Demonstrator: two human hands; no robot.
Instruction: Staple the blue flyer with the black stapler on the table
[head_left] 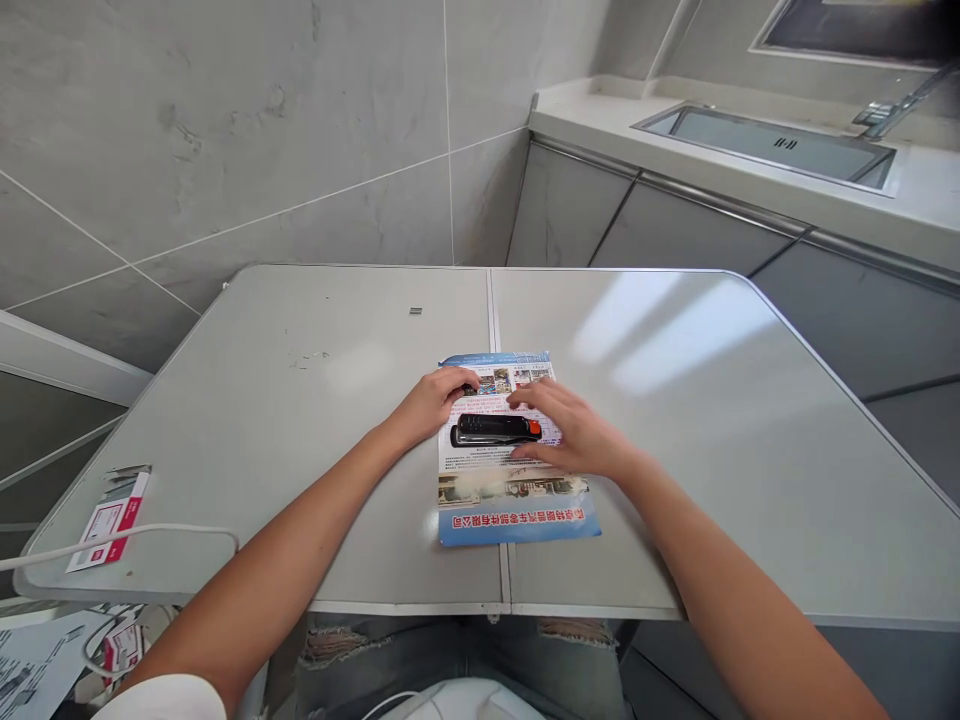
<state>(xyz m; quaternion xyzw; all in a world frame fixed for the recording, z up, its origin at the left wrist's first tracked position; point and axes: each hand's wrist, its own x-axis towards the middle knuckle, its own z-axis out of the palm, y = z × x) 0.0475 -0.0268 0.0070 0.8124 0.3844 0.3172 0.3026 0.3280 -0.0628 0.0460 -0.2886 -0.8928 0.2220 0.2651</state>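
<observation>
A printed leaflet [480,525] lies flat across the seam of the table, its text upside down from my side. On its middle rests a black stapler [493,430] with a red-orange part at its right end. My left hand [433,402] lies at the leaflet's upper left edge, fingertips resting on the paper, with nothing visibly held. Around the stapler's right end, my right hand [566,428] has its thumb and fingers spread apart. Whether it touches the stapler I cannot tell.
A small grey strip [415,311] that looks like staples lies farther back on the white folding table [360,330]. At the left are a red-and-white packet [112,520] and a white cable [165,527]. A counter with a sink [772,145] stands behind, right.
</observation>
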